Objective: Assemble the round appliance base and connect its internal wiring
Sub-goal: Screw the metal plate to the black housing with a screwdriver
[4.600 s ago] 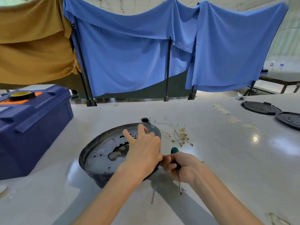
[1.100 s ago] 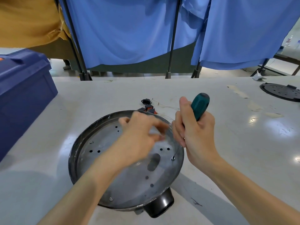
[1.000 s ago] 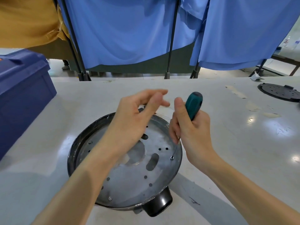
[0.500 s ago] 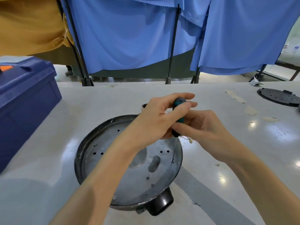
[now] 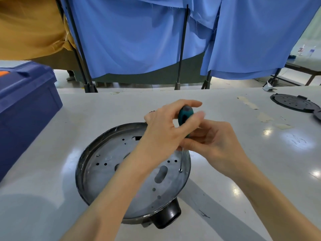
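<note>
Both left hand [image 5: 163,131], right hand [image 5: 218,143] fingers [image 5: 191,103] grip screwdriver [image 5: 185,117] (teal); tip seemingly on screw [image 5: 180,170].

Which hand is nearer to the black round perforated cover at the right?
Right. The right hand is left of the black round perforated cover; the left hand is farther left.

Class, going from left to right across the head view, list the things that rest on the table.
blue storage box → round appliance base → tape scraps → black perforated disc
</note>
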`<act>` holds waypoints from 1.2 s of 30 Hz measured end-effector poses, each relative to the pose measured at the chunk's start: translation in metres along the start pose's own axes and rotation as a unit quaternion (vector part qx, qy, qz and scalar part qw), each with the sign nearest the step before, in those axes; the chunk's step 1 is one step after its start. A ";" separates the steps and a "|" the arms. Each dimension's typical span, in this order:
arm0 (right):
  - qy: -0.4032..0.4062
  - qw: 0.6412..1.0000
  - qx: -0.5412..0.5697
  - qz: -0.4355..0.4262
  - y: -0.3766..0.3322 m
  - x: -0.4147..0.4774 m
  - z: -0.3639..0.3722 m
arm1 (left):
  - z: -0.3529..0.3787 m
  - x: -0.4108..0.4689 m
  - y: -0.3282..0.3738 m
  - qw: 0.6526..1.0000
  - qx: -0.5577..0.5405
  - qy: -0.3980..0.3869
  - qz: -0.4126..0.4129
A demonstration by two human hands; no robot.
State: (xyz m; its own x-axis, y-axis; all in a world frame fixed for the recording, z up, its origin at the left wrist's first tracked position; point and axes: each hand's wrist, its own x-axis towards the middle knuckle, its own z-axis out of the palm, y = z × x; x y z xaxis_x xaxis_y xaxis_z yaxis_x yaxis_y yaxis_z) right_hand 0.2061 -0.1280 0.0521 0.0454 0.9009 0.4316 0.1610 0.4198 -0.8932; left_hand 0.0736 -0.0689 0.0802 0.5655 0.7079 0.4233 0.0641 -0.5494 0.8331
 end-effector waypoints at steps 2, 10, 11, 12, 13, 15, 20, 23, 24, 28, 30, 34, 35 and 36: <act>0.026 0.999 -0.018 -0.028 0.004 -0.003 0.008 | 0.007 -0.002 0.001 0.998 0.028 0.058 0.024; -0.041 0.999 -0.016 0.017 -0.005 0.002 0.000 | -0.004 0.005 -0.003 0.995 -0.010 -0.090 -0.034; -0.021 0.999 -0.025 0.012 -0.005 0.001 0.000 | -0.002 0.004 -0.002 0.997 0.016 -0.070 -0.021; 0.004 0.999 -0.044 0.002 -0.004 0.000 0.001 | 0.002 0.002 0.000 0.999 0.043 -0.027 0.002; 0.025 0.998 -0.065 -0.006 -0.002 -0.001 0.004 | 0.005 -0.001 0.001 0.997 0.065 0.034 0.031; 0.050 0.995 -0.088 -0.014 0.003 -0.003 0.009 | 0.007 -0.006 0.003 0.976 0.115 0.156 0.095; 0.116 0.990 -0.077 -0.019 0.012 -0.008 0.023 | 0.009 -0.012 -0.006 0.959 0.111 0.257 0.044; 0.130 0.988 -0.082 -0.015 0.013 -0.010 0.023 | 0.014 -0.013 -0.011 0.963 0.127 0.235 0.043; 0.097 0.991 -0.091 0.022 0.011 -0.010 0.018 | 0.014 -0.013 -0.013 0.964 0.139 0.221 0.043; 0.046 0.978 -0.176 0.102 -0.008 -0.005 -0.019 | 0.006 -0.010 -0.019 0.977 0.158 0.139 0.018; 0.101 0.973 -0.208 0.005 -0.025 0.004 -0.031 | 0.002 -0.008 -0.019 0.987 0.135 0.085 0.005; -0.027 0.962 -0.266 -0.063 -0.044 0.021 -0.025 | -0.001 -0.003 -0.012 0.997 0.068 -0.042 -0.015; -0.046 0.954 -0.289 -0.068 -0.046 0.024 -0.021 | -0.002 -0.003 -0.013 0.997 0.052 -0.055 -0.015; -0.052 0.946 -0.311 -0.076 -0.046 0.026 -0.018 | -0.003 -0.003 -0.014 0.997 0.040 -0.057 -0.016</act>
State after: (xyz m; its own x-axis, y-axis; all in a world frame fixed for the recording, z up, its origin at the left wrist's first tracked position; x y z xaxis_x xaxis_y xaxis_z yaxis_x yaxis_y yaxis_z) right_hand 0.2179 -0.1262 0.1067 -0.1176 0.8550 0.5051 0.7086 0.4286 -0.5606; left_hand 0.0685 -0.0623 0.0686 0.6515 0.6734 0.3494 0.1474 -0.5642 0.8124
